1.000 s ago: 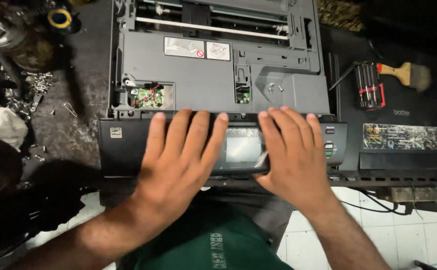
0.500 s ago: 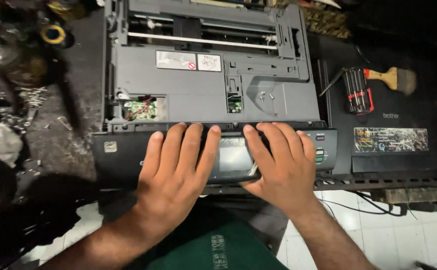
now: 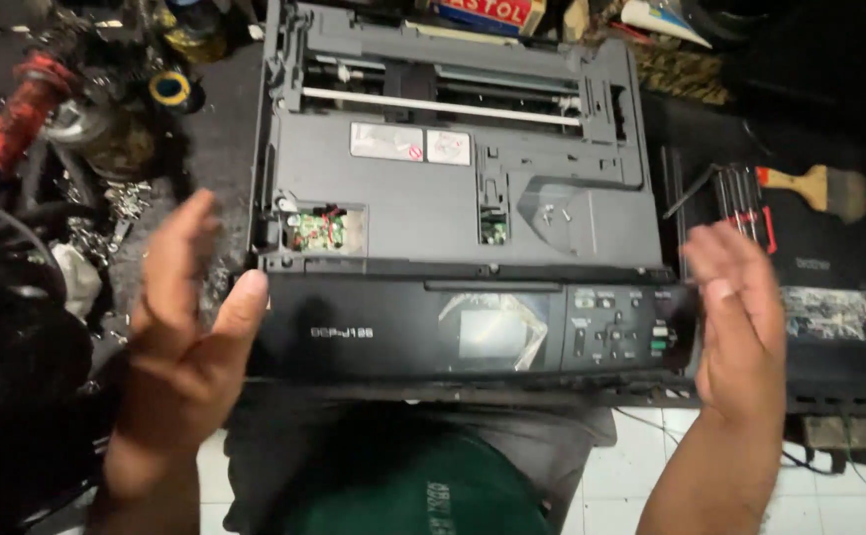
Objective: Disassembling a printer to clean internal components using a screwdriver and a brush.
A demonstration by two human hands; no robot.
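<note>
Grey plastic printer chassis (image 3: 453, 198), top cover off, sits mid-surface, long side running left to right, its front edge at the near edge of the dark work surface (image 3: 225, 129). Black control panel strip (image 3: 473, 332) runs across the chassis front, with a small rectangular display (image 3: 492, 332) at centre and a button cluster (image 3: 616, 332) to its right.

Left hand (image 3: 180, 327): open, fingers straight and together, palm facing right. Thumb tip touches the left end of the black panel; the fingers stand clear beside the chassis' left front corner. Gripping nothing.

Right hand (image 3: 735, 317): open, fingers extended, palm facing left, just beside the right end of the panel. Can't tell if it touches; blurred there. Gripping nothing.

Inside the chassis: small green circuit board with red wires (image 3: 316, 228) in a recess at front left, silver guide rod (image 3: 443, 107) across the back, two white label stickers (image 3: 411, 144) on the grey deck.

Right of the chassis: black-and-red screwdriver set (image 3: 740, 203), wooden-handled paint brush (image 3: 814, 188) beyond it toward the right edge, black printer lid piece (image 3: 834, 297) lying flat under both.

Left side: loose metal screws (image 3: 116, 213) scattered near the left edge, yellow tape roll (image 3: 169, 87) at far left, red-wrapped handle (image 3: 12, 124) in the far-left corner clutter.

White tiled floor (image 3: 621, 466) shows below the near edge.
</note>
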